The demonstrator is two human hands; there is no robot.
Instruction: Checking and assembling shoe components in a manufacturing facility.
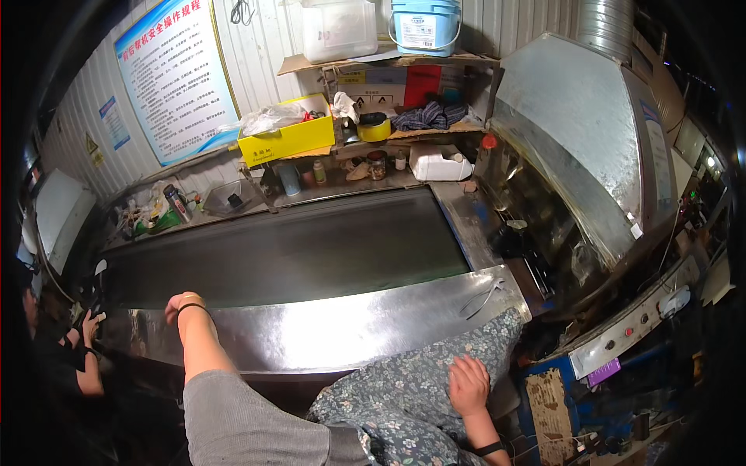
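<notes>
My left hand (185,307), with a dark band at the wrist, reaches forward over the shiny steel ledge (326,330), close to the near edge of the dark conveyor belt (287,252). Its fingers are curled in, and their undersides are hidden, so anything inside them does not show. My right hand (468,386) lies on the floral apron (404,388) over my lap, fingers stretched out and holding nothing. On the ledge's right end rests a thin metal tool (493,291) with curved parts, its kind unclear.
Beyond the belt, a shelf carries a yellow box (286,140), a white jug (440,163) and several small bottles. A metal hood (575,132) rises at the right, above a control panel (633,334). At the far left, another person's hand (92,326) shows.
</notes>
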